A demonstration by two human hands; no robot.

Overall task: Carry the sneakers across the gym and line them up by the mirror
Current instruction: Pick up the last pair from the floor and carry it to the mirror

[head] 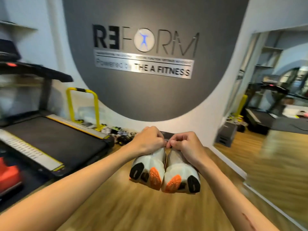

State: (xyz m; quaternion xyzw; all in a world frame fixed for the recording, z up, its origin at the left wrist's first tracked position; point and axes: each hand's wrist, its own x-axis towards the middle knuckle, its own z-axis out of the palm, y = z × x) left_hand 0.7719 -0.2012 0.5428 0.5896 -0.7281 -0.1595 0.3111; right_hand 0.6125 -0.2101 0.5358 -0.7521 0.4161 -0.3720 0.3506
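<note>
Two white sneakers with orange and black heel soles hang side by side above the wooden floor, heels toward me. My left hand (pixel 149 140) grips the left sneaker (pixel 148 167) from above. My right hand (pixel 185 145) grips the right sneaker (pixel 180 174) the same way. The two shoes touch along their inner sides, and my knuckles nearly meet over them. The mirror (pixel 273 124) covers the wall on the right, reaching down to the floor. The toes of the sneakers are hidden under my hands.
A treadmill (pixel 50 140) fills the left side. Several other sneakers (pixel 120 132) lie along the far wall by a yellow bar frame (pixel 83 107). A grey step box (pixel 225 135) stands at the mirror's far end. Something orange (pixel 9 177) sits at the left edge.
</note>
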